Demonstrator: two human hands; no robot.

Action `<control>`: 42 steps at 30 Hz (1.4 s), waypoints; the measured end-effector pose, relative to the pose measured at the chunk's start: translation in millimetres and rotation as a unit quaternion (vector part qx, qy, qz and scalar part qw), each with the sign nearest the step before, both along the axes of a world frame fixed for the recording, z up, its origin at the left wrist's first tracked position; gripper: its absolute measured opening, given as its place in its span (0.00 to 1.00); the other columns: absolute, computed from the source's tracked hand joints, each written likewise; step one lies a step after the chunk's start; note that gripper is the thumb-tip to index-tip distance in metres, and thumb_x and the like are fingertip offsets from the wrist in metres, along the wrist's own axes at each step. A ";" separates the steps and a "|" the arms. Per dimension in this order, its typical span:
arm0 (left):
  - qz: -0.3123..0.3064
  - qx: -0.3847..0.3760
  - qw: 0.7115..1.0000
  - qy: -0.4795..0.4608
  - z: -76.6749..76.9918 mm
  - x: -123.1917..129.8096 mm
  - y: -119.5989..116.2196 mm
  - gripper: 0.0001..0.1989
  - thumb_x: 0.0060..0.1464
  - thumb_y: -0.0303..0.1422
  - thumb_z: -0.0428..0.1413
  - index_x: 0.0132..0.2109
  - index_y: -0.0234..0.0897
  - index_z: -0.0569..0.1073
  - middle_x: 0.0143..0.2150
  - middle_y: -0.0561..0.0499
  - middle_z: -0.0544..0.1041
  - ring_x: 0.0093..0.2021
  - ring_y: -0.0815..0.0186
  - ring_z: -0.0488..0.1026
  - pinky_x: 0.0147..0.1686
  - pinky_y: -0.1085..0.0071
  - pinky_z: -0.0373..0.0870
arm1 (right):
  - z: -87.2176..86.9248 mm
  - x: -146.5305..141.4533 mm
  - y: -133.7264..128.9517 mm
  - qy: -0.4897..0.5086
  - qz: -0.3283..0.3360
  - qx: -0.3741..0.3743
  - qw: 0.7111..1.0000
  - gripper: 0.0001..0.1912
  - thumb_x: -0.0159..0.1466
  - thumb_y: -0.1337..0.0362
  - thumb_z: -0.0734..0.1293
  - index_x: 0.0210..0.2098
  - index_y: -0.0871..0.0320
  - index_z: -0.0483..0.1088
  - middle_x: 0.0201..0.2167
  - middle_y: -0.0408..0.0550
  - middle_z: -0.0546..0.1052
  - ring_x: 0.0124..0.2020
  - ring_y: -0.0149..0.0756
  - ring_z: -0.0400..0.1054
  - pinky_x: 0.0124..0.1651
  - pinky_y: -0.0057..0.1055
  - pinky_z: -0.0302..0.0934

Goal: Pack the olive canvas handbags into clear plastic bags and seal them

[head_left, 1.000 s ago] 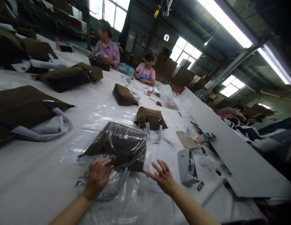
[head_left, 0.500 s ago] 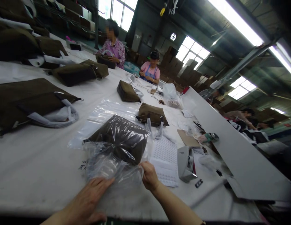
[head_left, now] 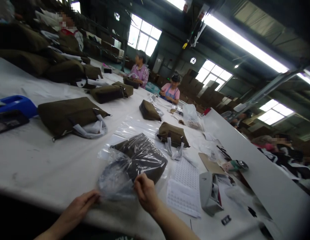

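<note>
Bagged item: I see the dark brown bag (head_left: 151, 163) lying on the bench (head_left: 57, 166) inside clear plastic (head_left: 113, 181), nearer me than the small brown bag (head_left: 173, 134).
Right hand: my right hand (head_left: 136, 181) has its fingers curled in and, as I read it, gripping the plastic at the bag's near side.
Left hand: my left hand (head_left: 98, 196) meets the plastic's near-left corner; its fingertips are blurred, so I can't tell a pinch from a touch.
Tear risk: I judge that an uneven pull could split the thin film.
Edge risk: the loose end lies near the bench's edge, so a hard tug my way might drag everything off.
Paper risk: a wide right-arm sweep could scatter the printed sheets (head_left: 183, 198).
</note>
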State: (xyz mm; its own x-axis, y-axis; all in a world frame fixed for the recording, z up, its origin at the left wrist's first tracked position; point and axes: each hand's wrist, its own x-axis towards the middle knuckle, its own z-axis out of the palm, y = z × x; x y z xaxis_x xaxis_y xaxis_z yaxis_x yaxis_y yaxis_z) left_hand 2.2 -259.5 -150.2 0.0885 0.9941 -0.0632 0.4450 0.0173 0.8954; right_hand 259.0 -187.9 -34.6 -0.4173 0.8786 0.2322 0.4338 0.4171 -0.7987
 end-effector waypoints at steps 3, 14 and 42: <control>0.014 -0.017 0.999 -0.024 0.9 0.2 5.6 0.16 0.58 0.43 0.44 0.35 0.43 0.74 0.27 0.55 0.78 0.30 0.62 0.76 0.33 0.72 0.72 | 10.0 -19.9 26.4 0.017 -0.041 -0.052 0.998 0.04 0.62 0.63 0.57 0.34 0.55 0.62 0.25 0.41 0.70 0.27 0.32 0.65 0.34 0.30 0.60; 0.034 -0.025 0.999 -0.008 7.4 2.4 1.9 0.16 0.59 0.41 0.43 0.37 0.43 0.73 0.30 0.52 0.78 0.33 0.62 0.75 0.37 0.70 0.70 | 10.3 3.6 -44.5 -0.122 0.220 0.211 0.945 0.09 0.58 0.64 0.66 0.40 0.52 0.66 0.34 0.49 0.73 0.38 0.41 0.66 0.45 0.43 0.62; -0.062 0.341 0.868 0.357 -8.6 43.6 107.5 0.24 0.59 0.34 0.46 0.62 0.36 0.59 0.60 0.45 0.66 0.60 0.53 0.61 0.54 0.53 0.66 | -12.5 -32.7 61.4 -0.265 -0.038 0.140 0.953 0.17 0.61 0.60 0.63 0.50 0.53 0.67 0.37 0.51 0.70 0.40 0.42 0.63 0.43 0.39 0.59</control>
State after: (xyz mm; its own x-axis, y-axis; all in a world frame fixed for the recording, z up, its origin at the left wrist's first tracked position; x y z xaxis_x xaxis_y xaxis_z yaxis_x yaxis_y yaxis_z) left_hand 45.8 -152.0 -158.9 0.3775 0.8075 0.4532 0.8509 -0.4956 0.1743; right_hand 226.3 -126.5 -47.0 -0.4786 0.8455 0.2367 0.7832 0.5330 -0.3201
